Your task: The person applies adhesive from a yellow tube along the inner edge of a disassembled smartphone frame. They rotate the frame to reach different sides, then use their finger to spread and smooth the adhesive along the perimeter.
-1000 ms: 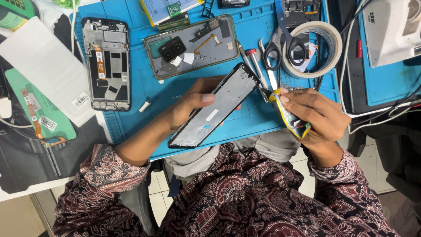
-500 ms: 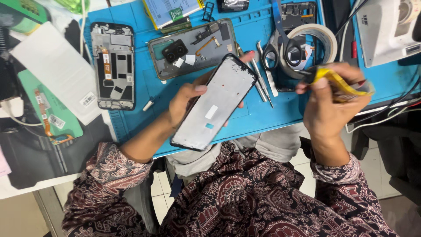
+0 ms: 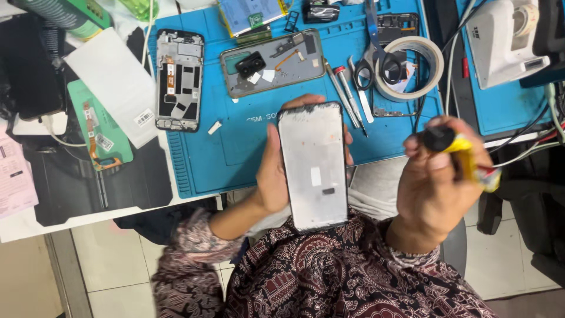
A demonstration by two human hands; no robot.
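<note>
We see our left hand (image 3: pixel 276 171) closed around a phone screen panel (image 3: pixel 315 168), fingers wrapped behind it and the thumb along its left edge. Half a second ago the panel lay slanted with its dark glass showing; now it stands nearly upright before our chest, its pale grey, matte back turned to us, with small stickers and smudged black adhesive along the top edge. Our right hand (image 3: pixel 438 182) has dropped from beside the tape roll to a spot just right of the panel, clenched on a yellow tube (image 3: pixel 465 156) with a round black cap, well apart from the panel.

Beyond the left fingertips lies the blue rubbery work mat (image 3: pixel 235 147), flat and ridged. Past the panel's top edge lie slim metal tools (image 3: pixel 348 97), thin and shiny. Farther out, above our right hand, black-handled scissors (image 3: pixel 379 56) rest across a roll of pale tape (image 3: pixel 415 68), a thick ring. Straight ahead of the left hand sits an opened phone back housing (image 3: pixel 273 62), grey-rimmed with a black camera block, and off to its left a bare phone frame (image 3: pixel 179 79), a dark rectangle full of cut-outs.
</note>
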